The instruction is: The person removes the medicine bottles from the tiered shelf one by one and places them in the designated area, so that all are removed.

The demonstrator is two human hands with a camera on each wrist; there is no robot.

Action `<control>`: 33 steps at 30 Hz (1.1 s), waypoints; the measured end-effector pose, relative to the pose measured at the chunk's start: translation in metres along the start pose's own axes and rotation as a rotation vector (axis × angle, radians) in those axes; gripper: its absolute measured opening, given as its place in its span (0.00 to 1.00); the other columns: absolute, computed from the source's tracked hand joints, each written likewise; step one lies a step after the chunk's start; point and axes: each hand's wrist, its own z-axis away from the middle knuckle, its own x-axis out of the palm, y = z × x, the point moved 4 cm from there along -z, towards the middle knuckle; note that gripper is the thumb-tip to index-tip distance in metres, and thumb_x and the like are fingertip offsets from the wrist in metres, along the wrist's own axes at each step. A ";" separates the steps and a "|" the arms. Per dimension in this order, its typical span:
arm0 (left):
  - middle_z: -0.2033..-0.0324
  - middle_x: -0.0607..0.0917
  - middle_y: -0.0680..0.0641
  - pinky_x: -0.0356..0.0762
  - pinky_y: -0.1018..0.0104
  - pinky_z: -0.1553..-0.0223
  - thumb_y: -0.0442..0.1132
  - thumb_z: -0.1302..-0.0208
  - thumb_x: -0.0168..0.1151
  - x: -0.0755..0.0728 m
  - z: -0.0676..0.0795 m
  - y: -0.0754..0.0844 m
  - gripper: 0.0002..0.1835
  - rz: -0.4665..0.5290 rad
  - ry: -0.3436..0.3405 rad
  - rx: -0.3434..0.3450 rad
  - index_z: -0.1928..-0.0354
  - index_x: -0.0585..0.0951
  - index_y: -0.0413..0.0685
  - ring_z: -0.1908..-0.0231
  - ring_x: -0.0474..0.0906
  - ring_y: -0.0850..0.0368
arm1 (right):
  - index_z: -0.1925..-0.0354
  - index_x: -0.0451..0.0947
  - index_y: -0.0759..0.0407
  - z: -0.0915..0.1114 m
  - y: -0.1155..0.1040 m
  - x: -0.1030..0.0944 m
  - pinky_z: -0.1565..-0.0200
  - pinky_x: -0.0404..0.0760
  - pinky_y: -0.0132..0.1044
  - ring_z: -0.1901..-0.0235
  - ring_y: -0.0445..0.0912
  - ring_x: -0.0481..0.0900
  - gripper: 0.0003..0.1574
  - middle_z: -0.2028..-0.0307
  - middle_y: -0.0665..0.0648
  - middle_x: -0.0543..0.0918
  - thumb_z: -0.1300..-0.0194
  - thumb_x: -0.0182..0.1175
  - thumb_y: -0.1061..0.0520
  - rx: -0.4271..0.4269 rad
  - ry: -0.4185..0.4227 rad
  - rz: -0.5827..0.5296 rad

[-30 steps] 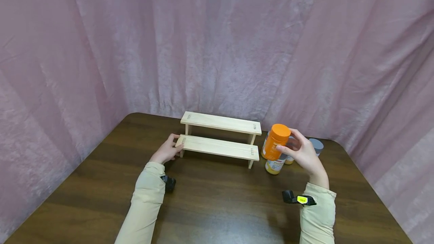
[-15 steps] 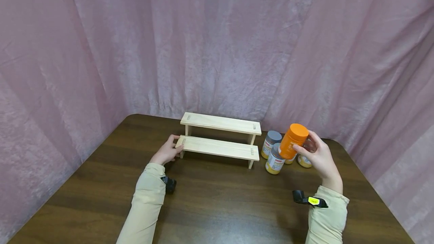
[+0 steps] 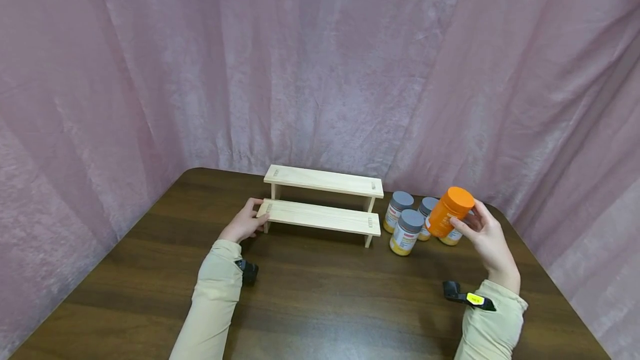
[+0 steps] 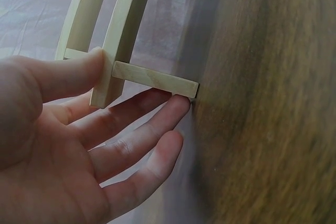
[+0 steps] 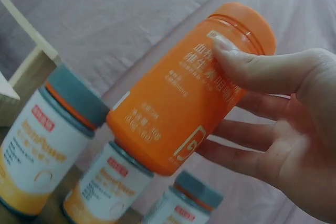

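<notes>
My right hand [image 3: 492, 242] holds an orange bottle [image 3: 446, 216] with an orange lid, tilted and above the tabletop. In the right wrist view, the thumb lies across the label of the orange bottle [image 5: 173, 93] and the other fingers go behind it. My left hand [image 3: 243, 223] grips the left end of a pale two-step wooden shelf [image 3: 320, 217]. Seen from the left wrist, the thumb [image 4: 79, 73] presses on the lower board and fingertips touch the side leg [image 4: 155, 77]. White-and-yellow bottles with grey lids, such as the front one [image 3: 406, 233], stand under and left of the orange bottle.
Several grey-lidded bottles cluster right of the shelf; one is partly hidden behind the orange bottle. A dark wooden table [image 3: 310, 299] carries everything. Pink curtains [image 3: 320, 65] hang behind and along both sides.
My right hand has carried the orange bottle rightward, uncovering the grey-lidded bottles that it hid before. The left hand keeps its grip on the shelf's left end.
</notes>
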 end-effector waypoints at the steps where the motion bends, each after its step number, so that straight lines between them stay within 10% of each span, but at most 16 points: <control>1: 0.41 0.71 0.24 0.73 0.63 0.68 0.40 0.26 0.49 0.000 0.000 0.000 0.28 -0.002 0.001 -0.003 0.31 0.53 0.41 0.56 0.81 0.39 | 0.31 0.63 0.53 0.001 0.003 -0.001 0.55 0.74 0.16 0.52 0.22 0.74 0.35 0.50 0.30 0.74 0.34 0.60 0.63 0.008 -0.006 0.007; 33: 0.43 0.72 0.24 0.72 0.64 0.69 0.39 0.27 0.50 0.000 0.000 0.000 0.27 0.008 0.015 -0.010 0.31 0.54 0.40 0.57 0.81 0.40 | 0.34 0.61 0.64 0.013 0.071 0.011 0.55 0.76 0.21 0.56 0.23 0.76 0.40 0.56 0.25 0.75 0.41 0.67 0.62 0.238 -0.132 -0.048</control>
